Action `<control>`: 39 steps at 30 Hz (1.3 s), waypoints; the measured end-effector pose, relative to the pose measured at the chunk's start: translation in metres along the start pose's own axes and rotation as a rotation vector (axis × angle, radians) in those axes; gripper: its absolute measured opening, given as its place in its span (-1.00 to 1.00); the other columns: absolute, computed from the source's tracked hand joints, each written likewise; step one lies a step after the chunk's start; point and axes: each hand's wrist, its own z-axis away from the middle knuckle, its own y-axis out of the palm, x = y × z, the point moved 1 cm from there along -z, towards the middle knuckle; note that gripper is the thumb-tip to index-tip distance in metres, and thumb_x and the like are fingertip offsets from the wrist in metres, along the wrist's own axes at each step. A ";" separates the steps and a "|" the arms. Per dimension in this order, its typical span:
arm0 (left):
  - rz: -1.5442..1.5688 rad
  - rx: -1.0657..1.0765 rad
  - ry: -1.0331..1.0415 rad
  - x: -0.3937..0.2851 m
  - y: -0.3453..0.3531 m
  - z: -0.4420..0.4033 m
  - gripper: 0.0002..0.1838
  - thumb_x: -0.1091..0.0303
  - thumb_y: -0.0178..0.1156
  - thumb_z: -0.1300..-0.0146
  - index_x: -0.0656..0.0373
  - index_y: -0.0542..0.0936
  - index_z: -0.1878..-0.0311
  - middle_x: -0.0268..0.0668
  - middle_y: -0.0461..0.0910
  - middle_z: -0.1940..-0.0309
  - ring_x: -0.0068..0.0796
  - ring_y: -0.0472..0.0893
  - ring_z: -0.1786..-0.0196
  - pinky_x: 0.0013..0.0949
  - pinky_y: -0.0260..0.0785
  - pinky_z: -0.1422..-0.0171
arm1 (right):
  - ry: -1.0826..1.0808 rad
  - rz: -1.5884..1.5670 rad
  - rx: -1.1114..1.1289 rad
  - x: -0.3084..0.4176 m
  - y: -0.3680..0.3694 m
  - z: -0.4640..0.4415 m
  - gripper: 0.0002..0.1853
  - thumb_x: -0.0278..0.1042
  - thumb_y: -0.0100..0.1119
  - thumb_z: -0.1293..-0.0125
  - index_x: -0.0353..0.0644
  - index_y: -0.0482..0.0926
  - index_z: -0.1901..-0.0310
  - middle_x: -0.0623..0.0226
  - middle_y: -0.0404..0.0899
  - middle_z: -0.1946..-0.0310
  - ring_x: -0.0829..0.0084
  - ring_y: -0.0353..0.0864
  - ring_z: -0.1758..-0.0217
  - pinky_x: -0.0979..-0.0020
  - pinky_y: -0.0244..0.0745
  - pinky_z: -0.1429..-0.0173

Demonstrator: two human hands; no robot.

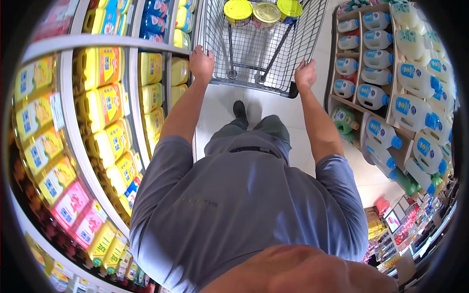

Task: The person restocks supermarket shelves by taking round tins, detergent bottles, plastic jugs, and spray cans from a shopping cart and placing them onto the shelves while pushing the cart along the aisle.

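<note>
My left hand [202,64] is closed at the near left corner of a metal wire shopping cart [273,87]. On the opposite side, my right hand [306,74] grips the cart's near right corner, just above a black corner piece [293,91]. Three round tins stand at the far part of the basket: a yellow-lidded tin [238,10], a gold-topped tin [266,12] and another yellow-lidded tin [289,8]. Both arms reach forward from my grey shirt.
Shelves on the left, with a pale rail [110,42], hold rows of yellow jugs [106,105] and pink packs [73,204]. A wooden rack [364,115] of white blue-capped jugs [415,111] stands close on the right. Pale floor tiles [308,127] run between them.
</note>
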 end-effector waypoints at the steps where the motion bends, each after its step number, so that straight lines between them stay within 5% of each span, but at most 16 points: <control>1: 0.006 -0.022 0.006 -0.006 0.005 -0.014 -0.49 0.17 0.36 -0.13 0.20 0.47 -0.08 -0.06 0.60 0.11 0.01 0.57 -0.01 -0.01 0.46 -0.05 | 0.012 -0.006 -0.002 0.008 -0.001 -0.014 -0.65 -0.14 0.03 -0.44 -0.20 0.35 -0.09 -0.09 0.69 0.37 -0.16 0.68 0.23 -0.05 0.53 0.07; 4: -0.070 -0.043 0.080 -0.030 0.013 -0.052 -0.39 0.15 0.36 -0.13 0.19 0.39 -0.19 -0.08 0.55 0.00 -0.03 0.54 -0.08 -0.04 0.45 -0.11 | -0.003 -0.047 0.004 0.027 -0.005 -0.050 -0.57 -0.18 0.06 -0.42 -0.19 0.30 -0.21 -0.13 0.67 0.21 -0.17 0.67 0.17 -0.06 0.53 0.05; 6: -0.102 -0.037 0.137 -0.046 0.018 -0.079 -0.33 0.13 0.36 -0.12 0.19 0.35 -0.24 -0.10 0.51 -0.05 -0.05 0.52 -0.11 -0.05 0.44 -0.12 | -0.125 -0.089 -0.077 0.042 -0.006 -0.080 -0.42 -0.23 0.14 -0.37 -0.19 0.20 -0.34 -0.18 0.54 -0.08 -0.15 0.62 -0.01 -0.01 0.52 -0.03; 7: -0.104 0.006 0.126 -0.053 0.023 -0.092 -0.31 0.13 0.36 -0.13 0.20 0.34 -0.25 -0.10 0.51 -0.05 -0.05 0.53 -0.11 -0.06 0.44 -0.13 | -0.211 -0.160 -0.123 0.049 -0.006 -0.095 -0.31 -0.27 0.22 -0.28 -0.18 0.19 -0.40 -0.15 0.33 -0.29 -0.13 0.45 -0.26 -0.04 0.41 -0.25; 8: -0.109 0.048 0.110 -0.059 0.027 -0.105 -0.30 0.12 0.36 -0.13 0.21 0.34 -0.27 -0.10 0.51 -0.05 -0.05 0.53 -0.10 -0.07 0.44 -0.13 | -0.221 -0.172 -0.124 0.054 -0.006 -0.109 -0.31 -0.27 0.22 -0.28 -0.18 0.19 -0.40 -0.15 0.33 -0.29 -0.13 0.45 -0.26 -0.04 0.41 -0.25; 10: -0.115 0.032 0.091 -0.074 0.033 -0.129 -0.27 0.14 0.36 -0.13 0.25 0.31 -0.30 -0.07 0.52 -0.02 -0.04 0.53 -0.10 -0.07 0.44 -0.13 | -0.623 -0.012 -0.332 0.069 -0.012 -0.139 -0.28 -0.26 0.28 -0.21 -0.17 0.25 -0.40 -0.10 0.25 -0.37 -0.12 0.23 -0.44 -0.11 0.16 -0.46; 11: -0.102 0.058 0.080 -0.082 0.035 -0.141 -0.27 0.16 0.36 -0.14 0.26 0.30 -0.31 -0.04 0.53 0.00 -0.02 0.54 -0.08 -0.06 0.44 -0.14 | -0.690 -0.003 -0.252 0.077 -0.013 -0.153 -0.27 -0.26 0.30 -0.16 -0.17 0.30 -0.39 -0.08 0.21 -0.41 -0.13 0.08 -0.53 -0.18 -0.05 -0.55; 12: -0.087 0.080 0.072 -0.091 0.039 -0.155 -0.26 0.18 0.36 -0.14 0.28 0.29 -0.32 0.00 0.54 0.03 0.00 0.54 -0.07 -0.06 0.43 -0.14 | -0.797 0.039 -0.200 0.083 -0.014 -0.170 -0.28 -0.26 0.30 -0.15 -0.18 0.32 -0.38 -0.08 0.19 -0.44 -0.13 0.06 -0.55 -0.14 -0.05 -0.58; 15: -0.063 0.082 0.045 -0.111 0.053 -0.194 -0.27 0.23 0.35 -0.16 0.32 0.27 -0.32 0.06 0.55 0.06 0.05 0.55 -0.05 -0.05 0.43 -0.14 | -0.996 0.054 -0.023 0.102 -0.023 -0.217 -0.40 -0.30 0.28 -0.14 -0.25 0.44 -0.25 -0.01 0.38 -0.30 -0.07 0.21 -0.48 -0.13 0.01 -0.56; 16: -0.057 0.075 0.047 -0.117 0.058 -0.204 -0.27 0.25 0.35 -0.16 0.32 0.27 -0.33 0.07 0.55 0.06 0.06 0.55 -0.05 -0.05 0.43 -0.14 | -1.045 0.071 -0.022 0.105 -0.019 -0.233 -0.49 -0.27 0.25 -0.17 -0.27 0.48 -0.16 0.00 0.55 -0.10 -0.06 0.35 -0.39 -0.14 0.00 -0.56; 18: -0.041 0.038 0.052 -0.131 0.067 -0.232 -0.27 0.27 0.34 -0.16 0.33 0.26 -0.33 0.08 0.55 0.05 0.07 0.56 -0.04 -0.06 0.43 -0.14 | -1.029 0.144 0.095 0.114 -0.016 -0.266 -0.66 -0.19 0.18 -0.23 -0.23 0.60 0.06 0.13 0.67 0.42 0.12 0.64 0.10 -0.14 -0.04 -0.57; 19: -0.044 0.057 0.033 -0.139 0.070 -0.244 -0.28 0.29 0.34 -0.16 0.33 0.27 -0.33 0.08 0.55 0.05 0.07 0.55 -0.04 -0.06 0.43 -0.14 | -1.070 0.126 0.048 0.120 -0.017 -0.282 -0.72 -0.17 0.18 -0.23 -0.22 0.62 0.19 0.16 0.65 0.49 0.18 0.63 0.22 -0.12 -0.03 -0.57; 24: -0.019 0.106 -0.056 -0.169 0.091 -0.312 -0.29 0.30 0.30 -0.18 0.36 0.26 -0.35 0.18 0.53 -0.09 0.16 0.55 -0.10 -0.01 0.42 -0.20 | -1.082 0.125 0.059 0.156 -0.018 -0.356 -0.75 -0.14 0.20 -0.22 -0.17 0.61 0.34 0.15 0.65 0.50 0.18 0.64 0.25 -0.08 0.02 -0.55; 39: -0.009 0.165 -0.011 -0.233 0.171 -0.586 -0.30 0.30 0.32 -0.16 0.25 0.26 -0.33 0.06 0.57 0.09 0.08 0.58 -0.05 -0.01 0.45 -0.14 | -1.063 0.203 0.007 0.297 0.022 -0.597 -0.71 -0.07 0.25 -0.19 -0.15 0.67 0.35 0.18 0.68 0.45 0.21 0.63 0.24 -0.04 0.05 -0.52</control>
